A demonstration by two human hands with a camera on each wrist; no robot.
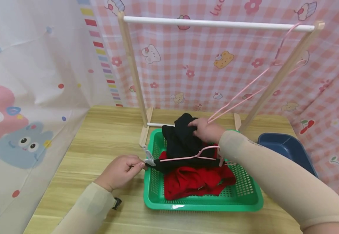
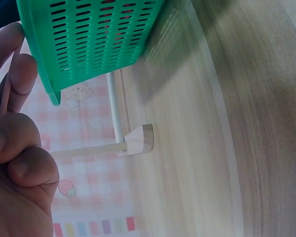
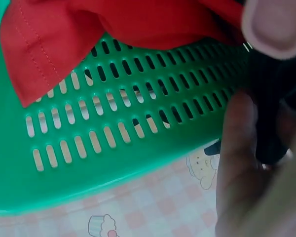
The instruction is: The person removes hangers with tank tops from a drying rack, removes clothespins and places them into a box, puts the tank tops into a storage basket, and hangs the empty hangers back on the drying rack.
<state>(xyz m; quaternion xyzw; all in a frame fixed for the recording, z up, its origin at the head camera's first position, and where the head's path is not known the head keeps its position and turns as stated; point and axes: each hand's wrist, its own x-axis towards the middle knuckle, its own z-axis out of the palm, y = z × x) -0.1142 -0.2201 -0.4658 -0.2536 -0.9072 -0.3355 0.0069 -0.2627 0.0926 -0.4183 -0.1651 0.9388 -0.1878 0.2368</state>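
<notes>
A pink clothes hanger point(image 1: 181, 158) lies across the green basket point(image 1: 157, 204), with black cloth point(image 1: 184, 136) along its bar and a grey clip point(image 1: 149, 159) at its left end. Just outside the basket's left rim, my left hand point(image 1: 121, 170) pinches the hanger's left end. In the left wrist view, a thin pink bar point(image 2: 6, 96) passes between the fingers. Over the back of the basket, my right hand point(image 1: 207, 130) grips bunched black cloth between thumb and fingers. A red garment point(image 1: 198, 182) lies folded in the basket, in front of the hanger.
Behind the basket stands a wooden rack with a white top rail point(image 1: 216, 23). Another pink hanger point(image 1: 245, 87) hangs from the rail's right end, its lower bar near my right hand. A dark blue tray point(image 1: 286, 146) sits right of the basket, partly behind my right forearm.
</notes>
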